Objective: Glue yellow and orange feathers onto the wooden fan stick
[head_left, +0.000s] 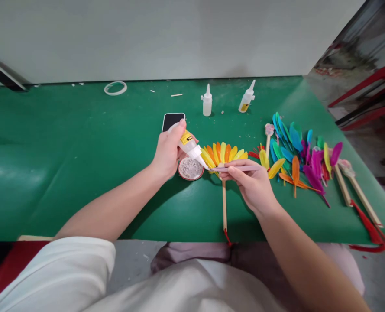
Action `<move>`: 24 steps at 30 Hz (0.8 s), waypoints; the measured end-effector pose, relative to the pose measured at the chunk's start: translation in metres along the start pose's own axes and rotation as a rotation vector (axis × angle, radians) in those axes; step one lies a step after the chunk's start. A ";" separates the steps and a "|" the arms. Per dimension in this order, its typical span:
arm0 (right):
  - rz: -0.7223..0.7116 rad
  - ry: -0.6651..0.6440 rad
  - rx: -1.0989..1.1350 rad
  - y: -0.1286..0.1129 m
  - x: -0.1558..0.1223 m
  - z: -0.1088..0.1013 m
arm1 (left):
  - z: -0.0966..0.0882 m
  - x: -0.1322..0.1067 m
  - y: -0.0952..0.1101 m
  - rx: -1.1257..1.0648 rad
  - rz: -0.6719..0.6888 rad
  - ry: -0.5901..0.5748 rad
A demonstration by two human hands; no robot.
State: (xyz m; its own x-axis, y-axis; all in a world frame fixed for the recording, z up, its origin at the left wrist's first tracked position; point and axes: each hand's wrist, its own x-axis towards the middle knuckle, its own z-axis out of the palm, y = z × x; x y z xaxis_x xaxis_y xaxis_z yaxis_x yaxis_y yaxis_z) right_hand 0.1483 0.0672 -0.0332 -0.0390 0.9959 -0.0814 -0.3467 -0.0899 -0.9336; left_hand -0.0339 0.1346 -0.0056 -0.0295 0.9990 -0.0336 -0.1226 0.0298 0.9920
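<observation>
My left hand [170, 149] is closed around a glue bottle [188, 143] with a yellow label, tilted so its white nozzle points down to the right. Pinched in my right hand [249, 180] is a thin pale stick-like tool [237, 168], perhaps tweezers; its tip is close to the nozzle, and I cannot tell if they touch. Beneath both lies a feather fan [223, 151] of yellow and orange feathers, with a wooden handle [224, 206] toward me. My right fingers cover part of its middle. A small round dish [191, 169] of pale beads or stones sits below the bottle.
Two more glue bottles [207, 102] [246, 99] stand at the back. A phone [173, 120] lies behind my left hand. Loose coloured feathers [291, 143] and wooden handles [363, 197] with a red tassel [372, 229] cover the right side. A tape roll [115, 88] lies back left.
</observation>
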 end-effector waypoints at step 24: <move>-0.067 0.104 -0.050 -0.008 0.004 -0.007 | 0.004 -0.002 -0.002 -0.013 -0.042 -0.093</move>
State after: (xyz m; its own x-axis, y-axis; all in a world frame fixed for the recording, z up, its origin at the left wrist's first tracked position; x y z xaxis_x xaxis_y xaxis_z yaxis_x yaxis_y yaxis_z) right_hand 0.1580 0.0719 -0.0282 0.0810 0.9954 -0.0513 -0.2982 -0.0249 -0.9542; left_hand -0.0300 0.1324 -0.0067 0.0681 0.9956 -0.0636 -0.1343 0.0723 0.9883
